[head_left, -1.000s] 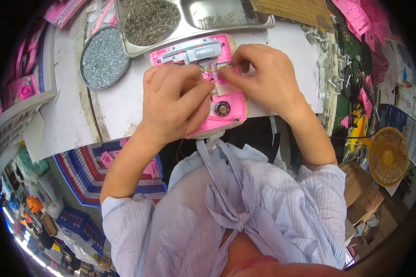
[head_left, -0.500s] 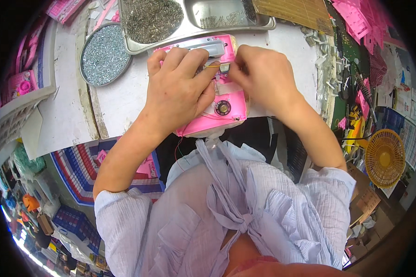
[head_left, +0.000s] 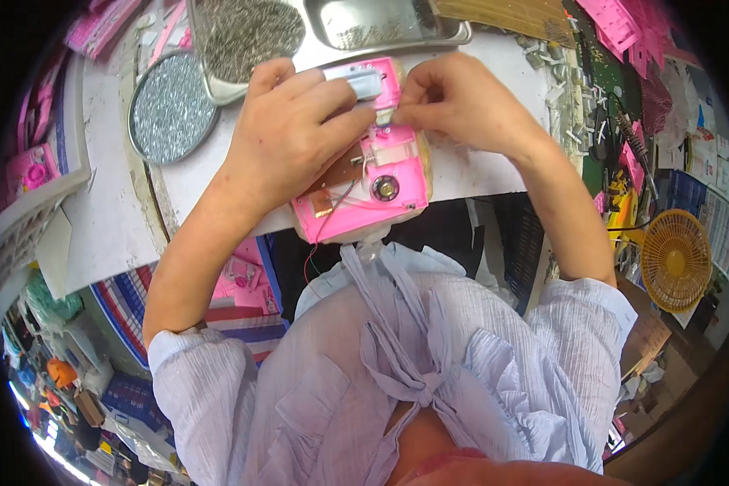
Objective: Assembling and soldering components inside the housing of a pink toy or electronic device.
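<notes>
An open pink plastic housing lies on the table in front of me, holding a round black speaker, a brown circuit board and a grey part at its far end. My left hand arches over the housing's left side, fingers curled, with the index fingertip against a small pale block. On the right edge, my right hand is closed in a pinch beside that block; what its fingertips hold is too small to make out. Thin red and green wires dangle off the near left corner.
A round dish of small silver pieces stands left of the housing. Behind it is a divided metal tray with small metal parts. Cardboard lies at the far right, near scattered small white and metal pieces. A yellow basket sits lower right.
My left hand has shifted left and slightly turned, uncovering the brown circuit board. My right hand has moved a little up and left around the small block, and the housing has tilted slightly.
</notes>
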Demonstrator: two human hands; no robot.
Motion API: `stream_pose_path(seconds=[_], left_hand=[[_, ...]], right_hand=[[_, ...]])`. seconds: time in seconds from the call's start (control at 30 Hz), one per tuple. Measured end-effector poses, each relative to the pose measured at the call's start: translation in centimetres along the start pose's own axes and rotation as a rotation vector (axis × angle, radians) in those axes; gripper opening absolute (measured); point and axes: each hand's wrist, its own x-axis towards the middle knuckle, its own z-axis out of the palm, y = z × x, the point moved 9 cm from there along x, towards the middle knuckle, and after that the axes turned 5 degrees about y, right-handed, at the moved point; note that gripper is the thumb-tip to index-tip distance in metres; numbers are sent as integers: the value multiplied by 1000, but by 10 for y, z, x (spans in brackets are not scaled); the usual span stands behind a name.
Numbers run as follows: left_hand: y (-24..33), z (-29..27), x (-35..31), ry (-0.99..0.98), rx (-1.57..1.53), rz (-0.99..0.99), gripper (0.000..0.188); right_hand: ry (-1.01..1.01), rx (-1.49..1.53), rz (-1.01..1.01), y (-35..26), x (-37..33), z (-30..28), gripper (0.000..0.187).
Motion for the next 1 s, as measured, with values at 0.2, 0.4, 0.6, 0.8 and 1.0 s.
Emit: stream_pose_path(seconds=[0.2,0.4,0.6,0.8,1.0], left_hand=[[-8,5,8,-12,-49,-3,24],[-2,15,29,-102,-47,-101,23],[0,14,24,-90,12,52,25],[-19,20,32,-96,-171,-157,18],[-14,27,41,-169,-141,-12,22]], right_hand=[[-37,58,-144,-7,1,-2,22],[725,-303,3,103,37,-236,30],[753,-1356,468,306,69,-377,32],[475,-1410,299,384,98,-413,33],[348,-1277,191,214,28,-463,58]])
